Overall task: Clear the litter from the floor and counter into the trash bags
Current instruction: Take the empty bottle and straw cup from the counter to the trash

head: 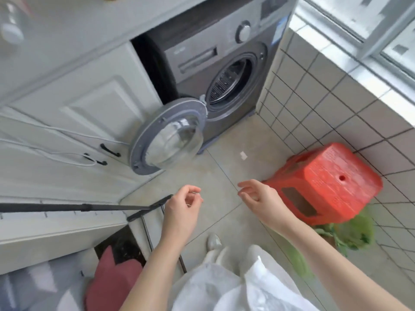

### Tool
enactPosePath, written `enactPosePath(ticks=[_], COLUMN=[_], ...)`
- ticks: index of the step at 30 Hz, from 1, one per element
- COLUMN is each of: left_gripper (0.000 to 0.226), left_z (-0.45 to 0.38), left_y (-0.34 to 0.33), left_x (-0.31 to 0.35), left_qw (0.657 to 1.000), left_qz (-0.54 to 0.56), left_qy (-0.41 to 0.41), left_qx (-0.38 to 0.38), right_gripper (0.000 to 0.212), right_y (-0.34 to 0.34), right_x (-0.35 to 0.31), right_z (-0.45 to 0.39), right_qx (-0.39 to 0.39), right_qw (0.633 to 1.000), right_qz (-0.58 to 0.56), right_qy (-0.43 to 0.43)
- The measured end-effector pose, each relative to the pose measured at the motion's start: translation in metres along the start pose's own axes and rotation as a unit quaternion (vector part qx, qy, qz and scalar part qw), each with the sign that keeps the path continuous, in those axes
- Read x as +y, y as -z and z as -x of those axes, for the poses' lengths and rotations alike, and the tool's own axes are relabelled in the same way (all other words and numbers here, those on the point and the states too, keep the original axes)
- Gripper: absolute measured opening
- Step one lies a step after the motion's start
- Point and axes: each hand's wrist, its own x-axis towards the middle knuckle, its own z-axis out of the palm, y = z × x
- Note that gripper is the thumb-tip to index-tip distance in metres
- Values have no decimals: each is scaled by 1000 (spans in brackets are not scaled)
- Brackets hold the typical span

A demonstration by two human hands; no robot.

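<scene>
A small white scrap of litter [243, 155] lies on the grey floor tiles in front of the washing machine. My left hand [183, 204] hovers above the floor with its fingers loosely curled and nothing in it. My right hand [258, 195] is held out beside it, fingers apart and empty, just left of the red stool. A white translucent trash bag [235, 288] hangs low in front of me near my feet. A green bag [357, 234] with leafy scraps lies on the floor behind the stool.
The washing machine [226, 70] stands with its round door [170, 135] swung open over the floor. A red plastic stool [325, 182] sits against the tiled wall. White cabinets [74, 113] with a dangling cable are at left, and a black rod [89, 207] crosses them.
</scene>
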Motion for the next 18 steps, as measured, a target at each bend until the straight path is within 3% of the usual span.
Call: enactPosePath(ticks=[9, 18], left_gripper=[22, 15], left_z=[-68, -166], left_y=[80, 148], left_x=[-6, 46], left_qw=[995, 984], left_qz=[53, 83], left_qy=[28, -7], left_qx=[76, 159], right_gripper=[23, 20], right_y=[-7, 26], right_x=[-109, -226], right_z=[-69, -153], right_qx=[-13, -38], right_qw=[996, 979], right_qz=[22, 24], right_qy=[89, 198])
